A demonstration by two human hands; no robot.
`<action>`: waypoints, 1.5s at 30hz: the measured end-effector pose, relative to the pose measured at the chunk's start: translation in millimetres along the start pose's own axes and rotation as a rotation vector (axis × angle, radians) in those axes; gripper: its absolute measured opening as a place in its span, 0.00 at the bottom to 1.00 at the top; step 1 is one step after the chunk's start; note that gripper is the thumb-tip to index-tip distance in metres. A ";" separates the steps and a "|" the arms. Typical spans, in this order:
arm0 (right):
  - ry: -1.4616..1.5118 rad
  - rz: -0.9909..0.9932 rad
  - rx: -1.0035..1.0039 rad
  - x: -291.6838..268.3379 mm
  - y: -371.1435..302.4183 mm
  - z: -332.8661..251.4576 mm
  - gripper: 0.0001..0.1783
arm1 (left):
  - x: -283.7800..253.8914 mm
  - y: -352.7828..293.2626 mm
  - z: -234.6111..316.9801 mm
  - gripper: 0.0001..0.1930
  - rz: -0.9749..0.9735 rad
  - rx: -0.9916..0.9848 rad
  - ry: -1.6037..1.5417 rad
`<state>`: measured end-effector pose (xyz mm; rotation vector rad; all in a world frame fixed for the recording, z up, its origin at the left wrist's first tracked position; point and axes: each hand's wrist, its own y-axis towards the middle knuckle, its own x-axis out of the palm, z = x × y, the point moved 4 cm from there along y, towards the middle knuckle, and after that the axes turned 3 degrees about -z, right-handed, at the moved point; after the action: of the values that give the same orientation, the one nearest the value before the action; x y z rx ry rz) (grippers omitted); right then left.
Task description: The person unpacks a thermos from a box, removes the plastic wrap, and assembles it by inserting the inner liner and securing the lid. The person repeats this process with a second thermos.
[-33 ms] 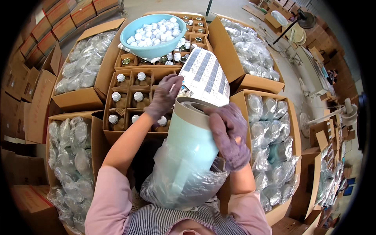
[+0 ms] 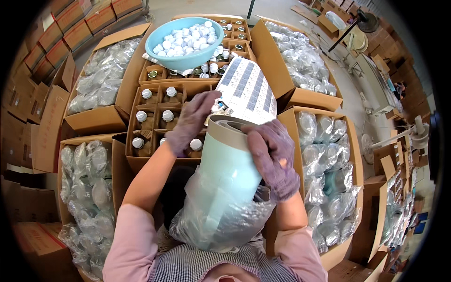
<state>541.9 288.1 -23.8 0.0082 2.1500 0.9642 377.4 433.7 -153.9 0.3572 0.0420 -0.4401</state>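
A large pale turquoise thermos jug (image 2: 230, 164) with a grey-beige rim stands tilted in front of me, its lower part inside a clear plastic bag (image 2: 230, 230). My gloved right hand (image 2: 275, 155) grips the rim from the right, thumb over the edge. On the left of the rim, my gloved left hand (image 2: 193, 120) hovers with its fingers stretched out, apart from the jug. Its fingertips are near a white sheet of grey-blue labels (image 2: 249, 87). Some small metallic pieces (image 2: 223, 111) lie at the sheet's near edge. The jug's base is hidden by the bag.
Behind the jug sits a divided carton (image 2: 136, 162) of white-capped bottles. A light blue basin (image 2: 185, 63) of white caps rests on another divided carton (image 2: 146, 66). Open cartons with plastic-wrapped items stand at the left (image 2: 120, 169) and right (image 2: 359, 176).
My left hand has drawn slightly left and toward me, away from the sheet's edge. The right hand keeps its hold on the jug's rim.
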 end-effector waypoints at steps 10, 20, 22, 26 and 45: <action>0.183 0.016 -0.216 28.3 14.7 -42.0 0.17 | -15.5 -106.4 142.0 0.17 0.270 0.217 0.001; 0.209 0.134 0.848 87.1 -78.1 238.6 0.29 | -25.6 -94.2 115.4 0.34 0.221 0.207 0.131; -0.116 -0.040 0.837 79.2 -93.3 304.9 0.37 | -31.2 -67.2 98.7 0.35 0.112 0.178 0.042; -0.306 -0.171 0.764 114.9 -89.2 344.4 0.42 | -28.4 -15.2 48.1 0.26 0.110 -0.023 -0.381; -0.238 -0.041 0.397 122.8 -63.2 293.7 0.34 | -18.0 62.2 -118.8 0.32 0.166 -0.282 -0.146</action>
<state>663.2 465.6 -267.0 0.2588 2.0737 0.4735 391.9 534.9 -242.7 0.0494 -0.0666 -0.2892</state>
